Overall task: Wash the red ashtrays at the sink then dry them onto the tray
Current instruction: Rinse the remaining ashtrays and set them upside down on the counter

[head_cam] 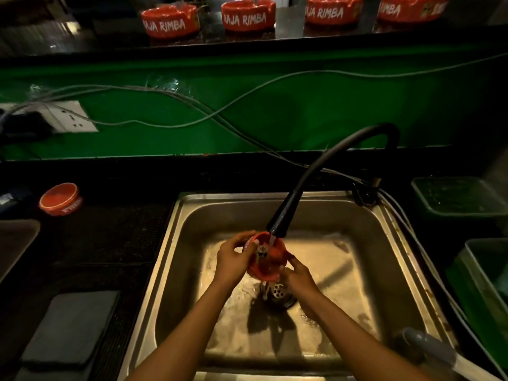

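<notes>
A round red ashtray (pixel 270 257) is tilted under the running black tap (pixel 279 221) over the steel sink (pixel 176 243). My left hand (pixel 233 257) grips its left rim and my right hand (pixel 298 276) holds its lower right edge. Water falls into its bowl. Another round red ashtray (pixel 60 198) sits on the dark counter at the left. Several red ashtrays (pixel 170 22) lettered in white stand in a row on the high shelf at the back. A dark tray corner (pixel 13 240) shows at the far left.
A grey cloth (pixel 71 325) lies on the counter at the lower left. Green tubs (pixel 459 196) stand right of the sink. Cables (pixel 192 105) hang across the green wall from a white socket (pixel 71 116). The drain (pixel 277 292) lies below my hands.
</notes>
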